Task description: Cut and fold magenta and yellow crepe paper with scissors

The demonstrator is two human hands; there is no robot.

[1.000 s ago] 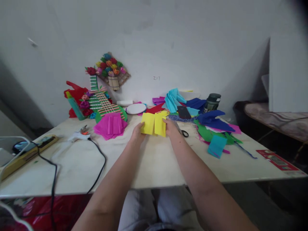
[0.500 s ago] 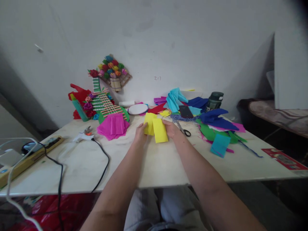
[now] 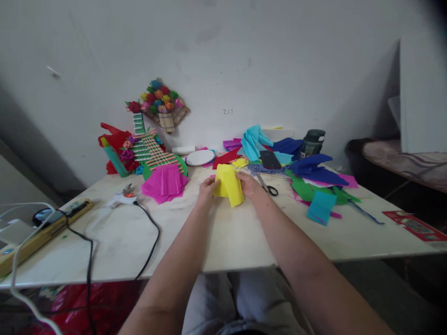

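Head: yellow papers (image 3: 228,182) closer together

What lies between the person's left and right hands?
In the head view, yellow paper lies there, held by the left hand and the right hand.

The person in front of me is holding both bare arms out ahead, the left forearm (image 3: 179,249) and right forearm (image 3: 291,246) slanting inward. The left hand (image 3: 207,190) is pinching, its fingers bending; the right hand (image 3: 249,185) is facing it, a little apart, and is gripping too.
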